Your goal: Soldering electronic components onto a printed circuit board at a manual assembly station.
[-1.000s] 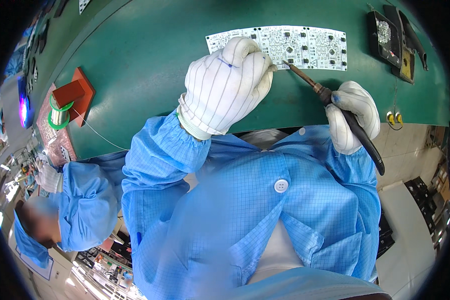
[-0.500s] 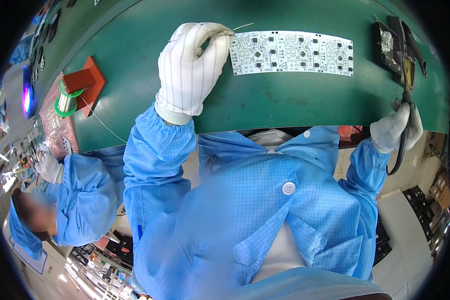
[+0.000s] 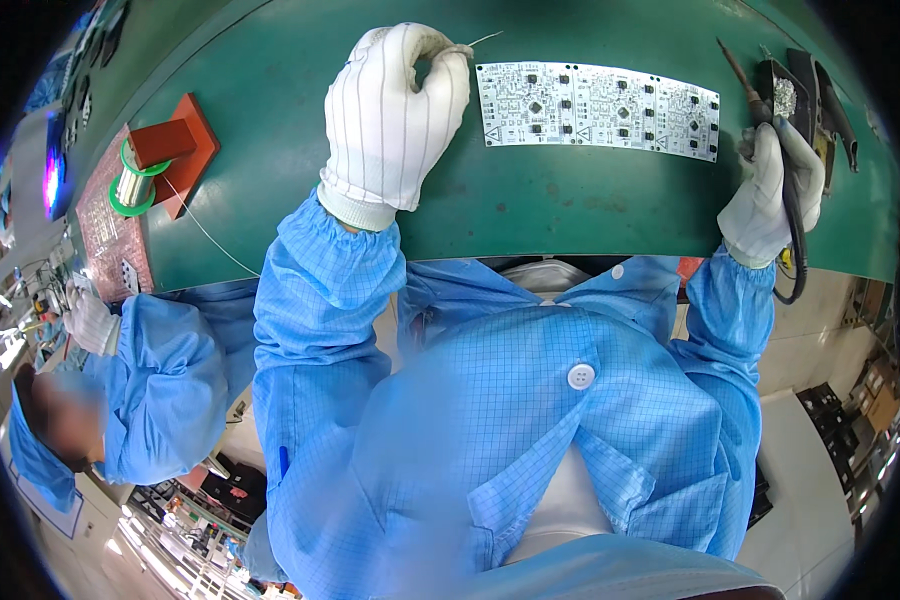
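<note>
My left hand (image 3: 395,120), in a white striped glove, pinches a thin length of solder wire (image 3: 487,38) whose end sticks out to the right of the fingertips. Just right of that hand a white circuit board panel (image 3: 598,108) with small black components lies flat on the green bench (image 3: 560,210). In my gloved right hand (image 3: 773,190) is a soldering iron (image 3: 740,75), its tip pointing up and to the left, its dark cable hanging below the wrist. The iron is apart from the panel, to the right of it.
At the far right stands a black soldering iron stand (image 3: 818,100) with a tray of silvery shavings (image 3: 783,98). On the left, a green-ended solder spool (image 3: 133,188) sits on a red-brown holder (image 3: 202,150) beside pink bubble wrap (image 3: 110,230). A co-worker in blue (image 3: 175,390) works at the left.
My right hand has lifted the soldering iron out of its stand and moved it up and left. The left hand, still holding the solder, has shifted slightly up, away from the panel's corner.
</note>
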Action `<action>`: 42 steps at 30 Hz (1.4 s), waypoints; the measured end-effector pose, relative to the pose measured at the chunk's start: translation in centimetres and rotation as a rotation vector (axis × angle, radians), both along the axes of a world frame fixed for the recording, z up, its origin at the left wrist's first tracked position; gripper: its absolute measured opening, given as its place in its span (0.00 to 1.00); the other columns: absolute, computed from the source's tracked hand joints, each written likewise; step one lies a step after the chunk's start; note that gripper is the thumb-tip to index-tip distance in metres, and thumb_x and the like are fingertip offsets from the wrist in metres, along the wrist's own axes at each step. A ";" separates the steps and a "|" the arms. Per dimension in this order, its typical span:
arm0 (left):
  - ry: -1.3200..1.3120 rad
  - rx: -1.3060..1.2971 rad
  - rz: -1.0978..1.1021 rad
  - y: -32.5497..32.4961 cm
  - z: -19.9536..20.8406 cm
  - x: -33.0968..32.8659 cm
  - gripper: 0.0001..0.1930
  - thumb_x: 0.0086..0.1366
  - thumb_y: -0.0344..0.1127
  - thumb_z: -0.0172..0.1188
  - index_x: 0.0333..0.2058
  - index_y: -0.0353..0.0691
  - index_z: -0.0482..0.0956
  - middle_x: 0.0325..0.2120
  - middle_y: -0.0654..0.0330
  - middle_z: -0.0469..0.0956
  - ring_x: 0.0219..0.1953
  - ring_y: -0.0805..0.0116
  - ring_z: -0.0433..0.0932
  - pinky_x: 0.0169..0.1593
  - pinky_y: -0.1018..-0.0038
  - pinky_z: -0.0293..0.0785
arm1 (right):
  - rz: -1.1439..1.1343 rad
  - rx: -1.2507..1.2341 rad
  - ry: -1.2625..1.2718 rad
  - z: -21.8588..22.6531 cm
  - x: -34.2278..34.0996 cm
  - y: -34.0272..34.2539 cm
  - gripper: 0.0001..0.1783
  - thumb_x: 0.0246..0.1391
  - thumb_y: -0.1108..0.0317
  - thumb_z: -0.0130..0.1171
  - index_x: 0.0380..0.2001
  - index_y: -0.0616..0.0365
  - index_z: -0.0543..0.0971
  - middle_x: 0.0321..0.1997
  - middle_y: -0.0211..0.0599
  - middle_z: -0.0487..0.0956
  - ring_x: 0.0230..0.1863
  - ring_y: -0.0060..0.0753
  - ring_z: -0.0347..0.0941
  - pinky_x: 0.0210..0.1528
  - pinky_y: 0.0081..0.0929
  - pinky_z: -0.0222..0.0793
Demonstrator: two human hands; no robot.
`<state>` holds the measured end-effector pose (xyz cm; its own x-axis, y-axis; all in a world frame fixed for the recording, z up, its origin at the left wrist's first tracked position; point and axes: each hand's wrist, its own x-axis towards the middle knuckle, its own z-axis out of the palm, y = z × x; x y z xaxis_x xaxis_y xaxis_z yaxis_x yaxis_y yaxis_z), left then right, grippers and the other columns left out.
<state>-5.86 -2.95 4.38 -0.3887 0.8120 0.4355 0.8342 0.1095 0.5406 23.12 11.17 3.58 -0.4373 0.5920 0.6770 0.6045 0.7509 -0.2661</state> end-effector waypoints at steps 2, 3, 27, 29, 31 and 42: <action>0.022 0.055 -0.025 0.0 0.0 0.0 0.04 0.57 0.31 0.63 0.25 0.42 0.78 0.23 0.58 0.78 0.25 0.59 0.77 0.29 0.68 0.73 | 0.029 -0.215 0.261 -0.4 -0.1 0.1 0.09 0.58 0.76 0.58 0.40 0.71 0.77 0.38 0.48 0.82 0.32 0.28 0.81 0.35 0.23 0.78; 0.028 0.024 -0.043 -0.1 0.0 0.0 0.04 0.57 0.31 0.63 0.25 0.41 0.77 0.23 0.58 0.78 0.25 0.58 0.77 0.29 0.67 0.73 | 0.009 -0.372 0.494 -0.5 -0.2 0.0 0.09 0.58 0.75 0.59 0.40 0.70 0.78 0.37 0.48 0.82 0.32 0.28 0.80 0.35 0.23 0.77; 0.144 -0.031 -0.455 -1.0 0.9 0.3 0.05 0.44 0.28 0.58 0.24 0.39 0.74 0.21 0.56 0.74 0.21 0.54 0.75 0.26 0.66 0.73 | 0.652 -0.203 0.232 -1.7 -3.9 -9.6 0.15 0.39 0.82 0.65 0.35 0.67 0.77 0.24 0.43 0.80 0.23 0.39 0.79 0.29 0.35 0.77; 0.114 -0.028 -0.479 -1.0 0.8 0.3 0.06 0.45 0.29 0.58 0.25 0.39 0.74 0.21 0.56 0.74 0.21 0.55 0.75 0.26 0.66 0.73 | 0.647 -0.183 0.247 -2.0 -3.8 -9.5 0.15 0.39 0.82 0.65 0.35 0.67 0.77 0.24 0.44 0.80 0.23 0.39 0.79 0.28 0.35 0.78; 0.126 -0.013 -0.473 -0.9 0.7 0.3 0.06 0.45 0.29 0.59 0.25 0.38 0.75 0.21 0.56 0.74 0.21 0.55 0.75 0.26 0.66 0.73 | 0.656 -0.175 0.254 -2.2 -3.7 -9.5 0.15 0.38 0.82 0.65 0.34 0.68 0.77 0.24 0.44 0.80 0.23 0.40 0.79 0.27 0.34 0.78; 0.132 -0.048 -0.453 -0.7 0.4 0.3 0.05 0.49 0.29 0.61 0.27 0.39 0.75 0.24 0.56 0.76 0.23 0.55 0.76 0.27 0.66 0.74 | 0.680 -0.299 0.202 -2.1 -2.8 -9.3 0.18 0.42 0.84 0.62 0.40 0.64 0.75 0.25 0.44 0.81 0.25 0.40 0.79 0.31 0.37 0.76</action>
<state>-5.60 -3.66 4.79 0.0649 0.9074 0.4153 0.8650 -0.2587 0.4299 20.27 1.89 1.46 -0.6553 0.4076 0.6360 -0.0459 0.8189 -0.5721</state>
